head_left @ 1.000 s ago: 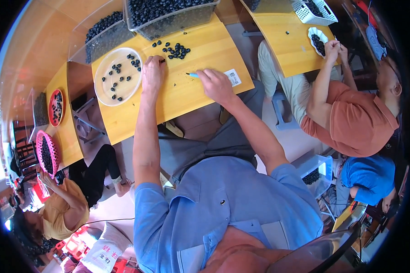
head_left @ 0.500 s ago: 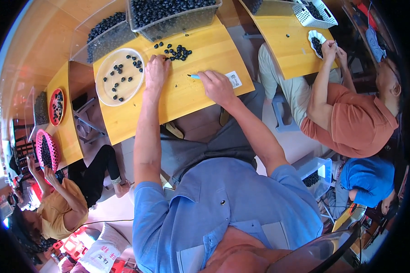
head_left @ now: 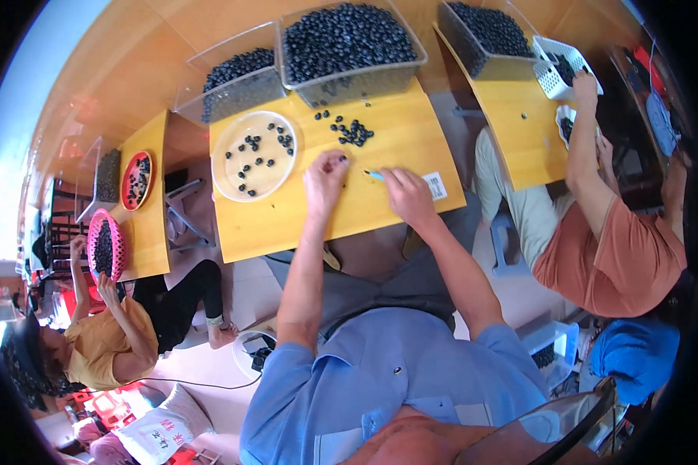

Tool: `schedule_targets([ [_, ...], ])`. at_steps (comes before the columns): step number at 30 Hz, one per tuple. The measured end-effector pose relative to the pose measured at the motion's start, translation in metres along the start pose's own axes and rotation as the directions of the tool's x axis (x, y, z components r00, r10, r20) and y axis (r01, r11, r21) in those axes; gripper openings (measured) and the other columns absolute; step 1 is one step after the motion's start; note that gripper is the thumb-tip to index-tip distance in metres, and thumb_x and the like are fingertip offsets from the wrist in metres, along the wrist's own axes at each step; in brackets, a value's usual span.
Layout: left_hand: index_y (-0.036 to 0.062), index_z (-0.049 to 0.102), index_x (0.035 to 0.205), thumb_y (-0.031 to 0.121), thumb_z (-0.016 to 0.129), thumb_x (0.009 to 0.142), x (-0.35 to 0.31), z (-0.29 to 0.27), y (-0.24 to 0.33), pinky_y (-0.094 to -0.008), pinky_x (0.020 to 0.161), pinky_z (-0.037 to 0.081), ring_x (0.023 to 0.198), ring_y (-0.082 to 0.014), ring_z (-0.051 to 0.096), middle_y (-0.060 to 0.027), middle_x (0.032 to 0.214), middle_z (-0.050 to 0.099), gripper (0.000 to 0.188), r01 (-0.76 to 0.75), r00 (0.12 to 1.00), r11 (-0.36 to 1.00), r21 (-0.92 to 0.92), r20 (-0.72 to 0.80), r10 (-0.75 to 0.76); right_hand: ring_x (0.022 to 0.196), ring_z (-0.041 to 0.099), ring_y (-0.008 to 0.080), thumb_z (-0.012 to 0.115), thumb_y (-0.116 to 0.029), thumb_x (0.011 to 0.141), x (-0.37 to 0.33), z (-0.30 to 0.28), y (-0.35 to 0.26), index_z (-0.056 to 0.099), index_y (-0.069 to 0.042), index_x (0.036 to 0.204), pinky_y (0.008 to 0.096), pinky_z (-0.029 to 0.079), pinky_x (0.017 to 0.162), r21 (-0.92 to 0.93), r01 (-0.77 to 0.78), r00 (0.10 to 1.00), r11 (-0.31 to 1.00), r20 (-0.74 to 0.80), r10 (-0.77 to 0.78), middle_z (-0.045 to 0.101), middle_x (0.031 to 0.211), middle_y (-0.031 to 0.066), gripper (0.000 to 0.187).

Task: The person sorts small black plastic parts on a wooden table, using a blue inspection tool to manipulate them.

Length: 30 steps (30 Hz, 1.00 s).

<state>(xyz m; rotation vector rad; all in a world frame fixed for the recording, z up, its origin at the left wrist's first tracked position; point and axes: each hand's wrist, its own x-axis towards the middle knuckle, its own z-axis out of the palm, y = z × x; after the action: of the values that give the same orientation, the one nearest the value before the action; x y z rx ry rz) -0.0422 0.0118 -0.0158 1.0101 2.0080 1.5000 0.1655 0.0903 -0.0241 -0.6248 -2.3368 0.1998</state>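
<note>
My left hand (head_left: 326,181) is closed in a pinch over the wooden table, with a small black round piece (head_left: 343,159) at its fingertips. My right hand (head_left: 408,194) grips a small tool with a light-blue handle (head_left: 375,175); its short dark tip points left toward my left hand, apart from the piece. Beyond both hands lies a loose pile of similar black pieces (head_left: 354,133). To the left, a round translucent plate (head_left: 229,182) carries several more of them. Whether the pieces are fruit or something else, I cannot tell.
A large clear bin (head_left: 318,94) heaped with black pieces stands at the table's far edge, beside another clear bin (head_left: 209,108). A white card (head_left: 436,186) lies right of my right hand. People sit at tables on both sides; the right one reaches into a white basket (head_left: 549,81).
My left hand has left the pile's edge and come nearer the tool, a black piece now in its fingertips. The view has shifted. The person at right now reaches into the white basket.
</note>
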Motion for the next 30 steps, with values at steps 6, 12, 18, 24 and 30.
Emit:
schedule_targets([
  [6,-0.0042,0.077,0.114,0.009,0.083,0.092,-0.023,0.012,-0.007,-0.0271,0.079,0.058,0.085,-0.0111,0.072,-0.0079,0.097,0.080,0.026,0.204,0.979,0.949,-0.239,0.069,-0.193,0.090,0.072,0.0311,0.066,-0.001,0.085,-0.001,-0.004,-0.003,0.072,-0.001,0.116,0.0435,0.059,0.077,0.020,-0.046,0.999,0.999,0.019,0.045,0.068,0.095,0.0124,0.032],
  [12,-0.0034,0.077,0.118,0.007,0.081,0.094,-0.023,0.013,-0.015,-0.0274,0.080,0.057,0.086,-0.0117,0.072,-0.0087,0.099,0.080,0.026,0.047,0.999,0.979,-0.196,0.025,-0.043,0.091,0.072,0.0309,0.065,-0.003,0.086,0.005,0.003,-0.002,0.071,-0.001,0.116,0.0448,0.059,0.079,-0.014,-0.041,0.999,0.999,0.013,0.041,0.068,0.096,0.0123,0.031],
  [18,-0.0020,0.078,0.116,0.005,0.080,0.095,-0.026,0.016,-0.008,-0.0272,0.080,0.057,0.087,-0.0109,0.071,-0.0077,0.099,0.079,0.023,0.012,0.999,0.996,-0.092,0.049,-0.008,0.086,0.070,0.0293,0.065,-0.003,0.084,0.002,0.004,0.001,0.071,-0.001,0.113,0.0434,0.058,0.073,-0.011,-0.040,0.999,0.999,-0.010,0.040,0.066,0.092,0.0103,0.029],
  [24,-0.0042,0.073,0.119,0.000,0.080,0.093,-0.032,0.019,-0.005,-0.0271,0.083,0.058,0.092,-0.0118,0.073,-0.0089,0.102,0.078,0.027,0.012,0.997,0.982,-0.189,0.073,0.002,0.083,0.069,0.0283,0.066,-0.004,0.084,0.000,0.001,0.000,0.071,-0.002,0.113,0.0425,0.057,0.071,-0.005,0.004,1.000,1.000,0.009,-0.004,0.065,0.090,0.0092,0.029],
  [30,-0.0026,0.068,0.127,-0.002,0.080,0.092,-0.035,0.017,0.009,-0.0274,0.084,0.059,0.094,-0.0132,0.074,-0.0084,0.102,0.077,0.036,0.007,0.995,0.996,-0.092,0.105,0.002,0.082,0.069,0.0276,0.066,-0.005,0.085,0.000,-0.002,0.000,0.071,-0.002,0.112,0.0419,0.057,0.072,0.006,0.035,0.999,0.999,0.028,-0.035,0.064,0.090,0.0089,0.028],
])
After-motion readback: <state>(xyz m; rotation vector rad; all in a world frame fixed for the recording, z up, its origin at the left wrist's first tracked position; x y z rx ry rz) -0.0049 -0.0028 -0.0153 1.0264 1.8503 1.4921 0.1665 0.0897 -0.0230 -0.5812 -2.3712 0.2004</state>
